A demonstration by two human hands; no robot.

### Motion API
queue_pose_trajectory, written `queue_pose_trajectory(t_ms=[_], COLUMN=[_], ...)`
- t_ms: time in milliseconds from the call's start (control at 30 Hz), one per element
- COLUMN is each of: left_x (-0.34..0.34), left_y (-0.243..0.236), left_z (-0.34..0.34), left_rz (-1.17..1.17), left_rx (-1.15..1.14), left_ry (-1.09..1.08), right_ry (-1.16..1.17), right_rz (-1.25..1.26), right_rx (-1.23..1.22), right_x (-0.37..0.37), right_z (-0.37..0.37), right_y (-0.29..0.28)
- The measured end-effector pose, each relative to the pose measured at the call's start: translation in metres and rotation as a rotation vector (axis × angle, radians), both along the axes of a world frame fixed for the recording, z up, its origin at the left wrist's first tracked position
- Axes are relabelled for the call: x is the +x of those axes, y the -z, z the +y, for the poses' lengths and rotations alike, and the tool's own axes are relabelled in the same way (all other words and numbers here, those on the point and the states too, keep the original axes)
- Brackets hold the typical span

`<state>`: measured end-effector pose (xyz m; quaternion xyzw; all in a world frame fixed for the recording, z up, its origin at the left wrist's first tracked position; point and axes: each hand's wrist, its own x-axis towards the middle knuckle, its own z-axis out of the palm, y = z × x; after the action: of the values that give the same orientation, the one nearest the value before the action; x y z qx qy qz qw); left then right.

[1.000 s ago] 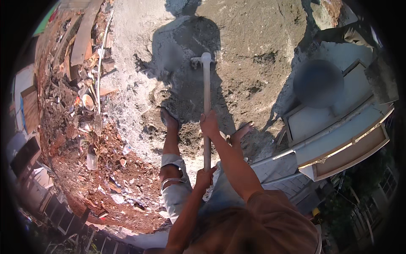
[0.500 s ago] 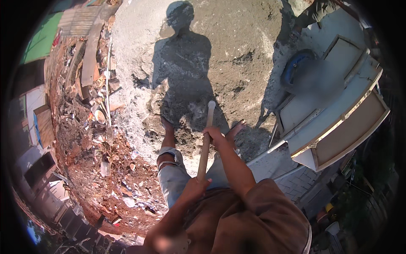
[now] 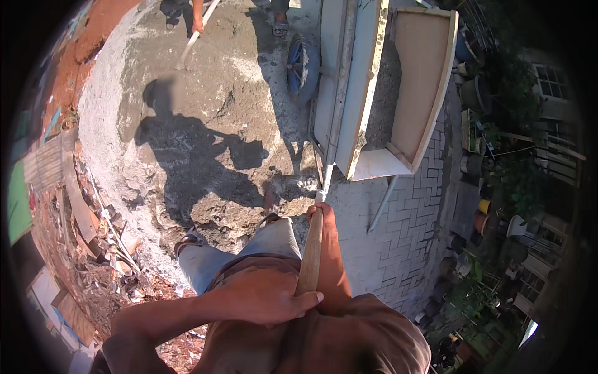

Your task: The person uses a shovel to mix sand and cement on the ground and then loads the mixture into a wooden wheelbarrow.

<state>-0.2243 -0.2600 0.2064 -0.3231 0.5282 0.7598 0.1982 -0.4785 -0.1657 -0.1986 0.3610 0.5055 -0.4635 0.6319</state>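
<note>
A long wooden tool handle (image 3: 311, 265) slants up and away from my body. My left hand (image 3: 277, 299) is wrapped around its near part, close to my torso. Farther along, my right hand (image 3: 322, 215) grips the same handle with its fingers closed. Past that hand the handle runs toward the pale bar of a cart (image 3: 360, 81), and I cannot make out the tool's working end. In front of my feet lies a wide spread of grey wet mix (image 3: 205, 206), rough and lumpy, with my shadow across it.
The cart has a blue-rimmed wheel (image 3: 303, 67) and a boxy wooden body. At the far side another person's hand (image 3: 198, 25) holds a pale long-handled tool (image 3: 189, 51) over the mix. Paving blocks (image 3: 398, 249) lie right, with plant pots beyond; rubble and boards (image 3: 78, 199) lie left.
My view has swung right, toward the cart. Both hands still grip the handle, which now leans toward the cart. Another person with a tool has come into view at the far side.
</note>
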Motion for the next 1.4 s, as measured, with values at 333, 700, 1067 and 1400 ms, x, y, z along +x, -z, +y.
queue_pose_trajectory(t_ms=[333,700,1067,1400], left_x=[-0.045,0.000,0.184,0.244], left_y=[-0.071,0.249,0.269,0.191], left_z=[-0.131,-0.125,0.146,0.215], left_rz=[0.135,-0.148,-0.458,-0.644], left_rx=[-1.247,-1.234,-0.900,-0.295], left_ry=[-0.201,-0.276,-0.821,-1.264], right_ry=[0.369,0.144,-0.407,-0.803], right_rz=[0.543,1.476,1.027,0.480], right_rx=[-0.273,-0.407,-0.527,-1.165], right_x=[-0.170,-0.135,0.166,0.461], right_z=[-0.087,-0.213,-0.164,-0.229], right_y=[-0.176,-0.293,-0.247,-0.250])
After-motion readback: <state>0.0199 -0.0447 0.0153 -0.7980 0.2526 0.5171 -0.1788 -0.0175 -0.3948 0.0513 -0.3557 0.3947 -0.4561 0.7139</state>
